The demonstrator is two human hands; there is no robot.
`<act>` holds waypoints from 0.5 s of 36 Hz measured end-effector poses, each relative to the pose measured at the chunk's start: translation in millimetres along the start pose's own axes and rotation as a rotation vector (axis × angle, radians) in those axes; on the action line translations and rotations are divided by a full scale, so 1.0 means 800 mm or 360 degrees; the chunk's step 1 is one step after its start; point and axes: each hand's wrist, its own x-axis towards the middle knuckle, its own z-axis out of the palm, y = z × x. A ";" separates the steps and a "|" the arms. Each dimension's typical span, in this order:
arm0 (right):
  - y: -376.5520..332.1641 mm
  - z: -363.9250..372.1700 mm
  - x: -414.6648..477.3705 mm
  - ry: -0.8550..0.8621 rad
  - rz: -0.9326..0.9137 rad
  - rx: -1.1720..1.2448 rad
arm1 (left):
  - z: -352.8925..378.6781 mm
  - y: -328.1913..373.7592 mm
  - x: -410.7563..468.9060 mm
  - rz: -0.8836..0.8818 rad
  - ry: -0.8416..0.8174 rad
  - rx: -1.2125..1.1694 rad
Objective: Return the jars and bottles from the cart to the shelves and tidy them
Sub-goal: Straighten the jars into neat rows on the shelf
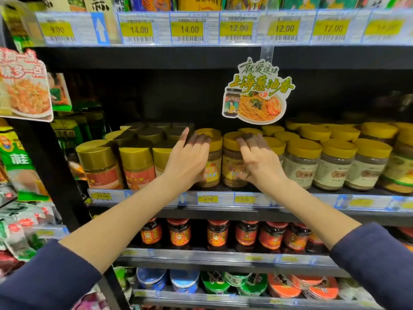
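Two yellow-lidded jars of brown paste stand side by side at the front of the middle shelf (223, 211). My left hand (190, 157) wraps the left jar (212, 166), fingers over its lid. My right hand (257, 159) grips the right jar (231, 168), fingers spread across its yellow lid. Both jars rest upright on the shelf board. More jars with the same yellow lids stand behind them. No cart is in view.
Gold-lidded jars (100, 164) stand to the left, pale sesame-paste jars (301, 164) to the right. Red chili-sauce jars (178, 233) fill the shelf below. A noodle sign (257, 92) hangs above the hands. Bagged goods (20, 166) hang at far left.
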 end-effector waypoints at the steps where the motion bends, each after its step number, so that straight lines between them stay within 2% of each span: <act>1: 0.000 0.000 0.000 -0.0002 -0.0003 -0.0007 | 0.000 0.000 0.000 0.0002 0.0000 0.0003; 9: 0.004 -0.002 0.002 -0.0017 -0.0079 -0.0046 | 0.001 -0.001 -0.004 -0.0004 0.0056 0.0005; 18: -0.015 -0.027 0.000 -0.0166 -0.0098 0.0051 | 0.015 -0.023 -0.035 -0.0024 0.0272 0.0062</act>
